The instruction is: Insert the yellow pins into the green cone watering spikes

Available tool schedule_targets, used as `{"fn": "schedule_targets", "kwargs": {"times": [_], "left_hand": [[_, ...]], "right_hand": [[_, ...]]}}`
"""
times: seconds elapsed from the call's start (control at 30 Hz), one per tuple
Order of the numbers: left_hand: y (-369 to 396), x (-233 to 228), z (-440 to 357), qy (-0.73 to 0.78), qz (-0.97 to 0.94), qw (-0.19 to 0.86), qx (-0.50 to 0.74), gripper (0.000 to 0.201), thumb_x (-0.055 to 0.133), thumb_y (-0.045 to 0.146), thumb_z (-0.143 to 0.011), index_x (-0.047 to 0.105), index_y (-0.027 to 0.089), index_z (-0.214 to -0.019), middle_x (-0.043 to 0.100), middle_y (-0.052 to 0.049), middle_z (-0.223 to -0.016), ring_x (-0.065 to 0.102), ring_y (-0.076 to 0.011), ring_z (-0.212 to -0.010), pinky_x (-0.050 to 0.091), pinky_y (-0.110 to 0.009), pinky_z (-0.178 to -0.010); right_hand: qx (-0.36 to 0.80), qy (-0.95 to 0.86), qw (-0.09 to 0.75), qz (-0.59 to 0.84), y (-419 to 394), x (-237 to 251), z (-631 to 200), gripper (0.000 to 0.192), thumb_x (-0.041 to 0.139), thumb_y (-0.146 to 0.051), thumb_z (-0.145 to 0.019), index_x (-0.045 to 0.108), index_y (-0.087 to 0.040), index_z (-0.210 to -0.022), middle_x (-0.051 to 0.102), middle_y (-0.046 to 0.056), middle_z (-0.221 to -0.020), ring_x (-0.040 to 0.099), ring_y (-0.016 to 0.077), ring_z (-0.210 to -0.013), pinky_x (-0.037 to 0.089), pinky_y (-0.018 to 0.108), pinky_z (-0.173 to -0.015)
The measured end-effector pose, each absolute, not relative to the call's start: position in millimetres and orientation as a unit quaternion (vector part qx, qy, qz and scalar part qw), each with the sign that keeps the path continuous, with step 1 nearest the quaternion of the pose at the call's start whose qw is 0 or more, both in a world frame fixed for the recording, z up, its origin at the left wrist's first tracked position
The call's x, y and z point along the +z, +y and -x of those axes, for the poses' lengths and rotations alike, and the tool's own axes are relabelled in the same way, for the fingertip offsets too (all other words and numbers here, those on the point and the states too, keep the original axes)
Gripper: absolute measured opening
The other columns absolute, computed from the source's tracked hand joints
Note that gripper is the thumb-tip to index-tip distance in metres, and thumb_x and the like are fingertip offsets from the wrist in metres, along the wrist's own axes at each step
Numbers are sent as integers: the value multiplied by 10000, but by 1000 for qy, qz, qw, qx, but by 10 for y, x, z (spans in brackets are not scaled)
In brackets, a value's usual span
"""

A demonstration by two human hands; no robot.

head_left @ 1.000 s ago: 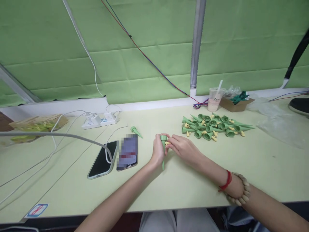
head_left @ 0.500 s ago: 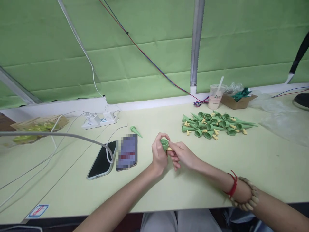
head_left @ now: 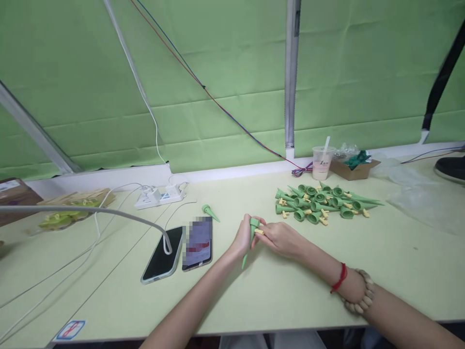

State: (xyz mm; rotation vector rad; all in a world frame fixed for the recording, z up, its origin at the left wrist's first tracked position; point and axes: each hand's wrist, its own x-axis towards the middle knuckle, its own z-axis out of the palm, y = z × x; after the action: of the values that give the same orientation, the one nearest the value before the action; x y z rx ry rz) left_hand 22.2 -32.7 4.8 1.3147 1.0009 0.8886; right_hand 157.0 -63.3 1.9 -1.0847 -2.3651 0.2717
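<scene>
The green spike (head_left: 250, 242), a long tapered plastic cone, is held over the table (head_left: 276, 286) just right of the two phones (head_left: 181, 247), its point slanting down toward the person. The left hand (head_left: 242, 238) has its fingers wrapped around the spike's upper part; the right hand (head_left: 281, 238) meets it there, fingertips pinched on a small yellow piece (head_left: 258, 231) at the spike's wide end. Beyond and to the right of the phones lies a pile of like spikes (head_left: 321, 201); a single green cone (head_left: 209, 211) lies just behind them, and a power strip (head_left: 160, 196) farther back.
</scene>
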Motion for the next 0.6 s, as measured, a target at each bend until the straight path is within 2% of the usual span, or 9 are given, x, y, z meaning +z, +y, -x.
{"fn": "schedule_targets", "kwargs": {"times": [0.1, 0.17, 0.23, 0.3, 0.37, 0.43, 0.5, 0.6], "left_hand": [[-380, -8, -254, 442, -562, 565, 411, 464, 224, 466, -775, 555, 156, -681, 259, 63, -267, 233, -92, -257, 164, -193, -340], [-417, -20, -260, 437, -556, 530, 467, 409, 244, 447, -778, 534, 170, -697, 274, 68, -305, 256, -93, -277, 166, -191, -338], [-423, 0, -237, 419, -545, 496, 531, 329, 273, 409, -779, 499, 186, -694, 308, 68, -357, 304, -93, -307, 197, -187, -346], [-378, 48, -176, 410, -537, 440, 591, 281, 295, 375, -779, 474, 187, -670, 331, 65, -410, 309, -77, -330, 220, -180, -357], [-280, 102, -82, 416, -513, 380, 647, 242, 316, 339, -766, 487, 184, -693, 377, 57, -469, 318, -65, -345, 223, -175, -360], [-156, 140, 23, 426, -473, 355, 685, 261, 295, 344, -764, 482, 184, -679, 361, 57, -457, 323, -70, -344, 231, -177, -362], [-46, 155, 110, 429, -428, 367, 706, 284, 263, 349, -763, 470, 184, -659, 370, 52, -456, 324, -72, -337, 230, -183, -358], [37, 158, 162, 419, -366, 433, 709, 276, 265, 366, -742, 444, 183, -636, 365, 55, -448, 298, -63, -315, 229, -185, -354]], "right_hand": [[173, -856, 316, 371, -646, -70, -1475, 515, 196, -384, -942, 602, -184, -697, 575, 46, -638, 541, 154, -621, 392, 286, -668], [294, -790, 376, 385, -654, -136, -1369, 535, 185, -461, -929, 519, -185, -616, 463, -4, -513, 472, 127, -493, 387, 264, -564], [454, -710, 396, 366, -645, -176, -1274, 546, 161, -549, -901, 420, -196, -576, 320, -57, -432, 389, 104, -380, 348, 239, -445], [533, -669, 389, 343, -619, -172, -1235, 558, 169, -596, -878, 436, -187, -607, 330, -64, -432, 397, 100, -371, 357, 235, -433], [516, -673, 398, 350, -583, -129, -1274, 550, 218, -593, -874, 501, -165, -675, 403, -47, -465, 438, 104, -417, 380, 238, -468], [423, -695, 432, 388, -538, -78, -1368, 455, 317, -535, -879, 544, -158, -764, 473, -30, -533, 477, 110, -502, 400, 240, -532], [320, -716, 449, 428, -476, -57, -1473, 338, 399, -454, -873, 567, -165, -822, 541, -3, -632, 522, 133, -611, 423, 255, -588], [212, -769, 418, 434, -330, -112, -1555, 207, 430, -274, -864, 605, -178, -921, 620, 64, -939, 567, 177, -846, 454, 319, -749]]}}
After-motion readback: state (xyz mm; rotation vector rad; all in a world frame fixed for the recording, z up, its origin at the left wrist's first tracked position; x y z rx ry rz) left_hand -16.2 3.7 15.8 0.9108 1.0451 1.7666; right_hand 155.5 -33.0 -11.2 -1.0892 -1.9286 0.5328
